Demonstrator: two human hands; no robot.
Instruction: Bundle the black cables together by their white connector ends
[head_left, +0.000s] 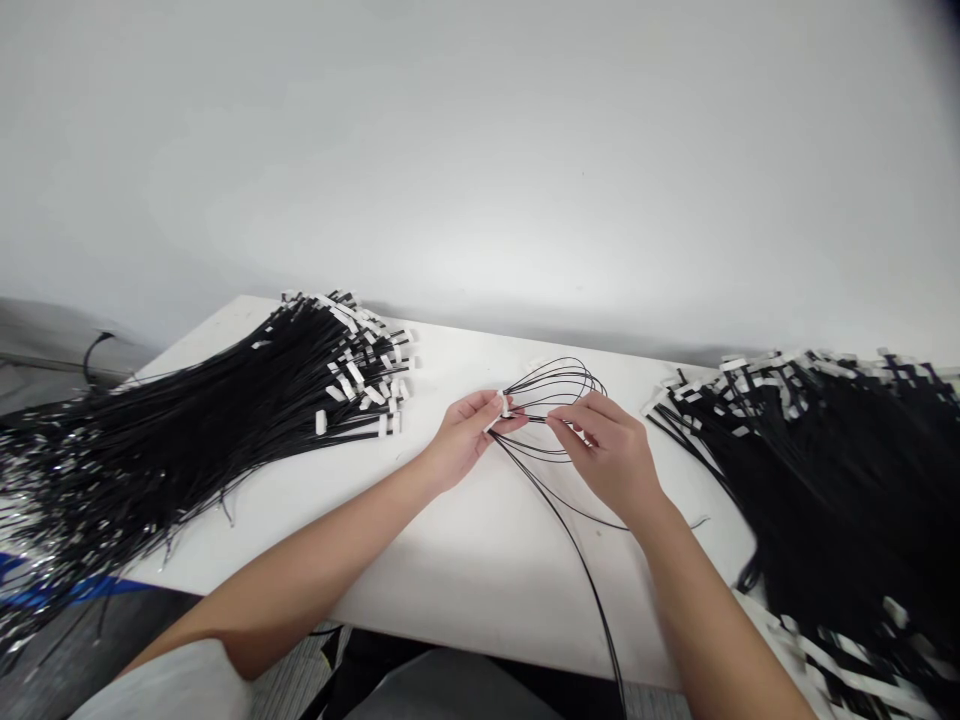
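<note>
My left hand [466, 435] pinches the white end tab [503, 404] of a thin black cable [553, 385] that is looped into several coils over the middle of the white table [465, 560]. My right hand [607, 450] is closed on the same coils from the right, fingertips close to the left hand's. The cable's loose tails run down from the hands toward the table's near edge [600, 620] and past it.
A big pile of straight black cables with white tabs [225, 410] lies on the left of the table, its silvery ends hanging off the left side. A second heap of black cables [832, 470] covers the right. A plain white wall stands behind.
</note>
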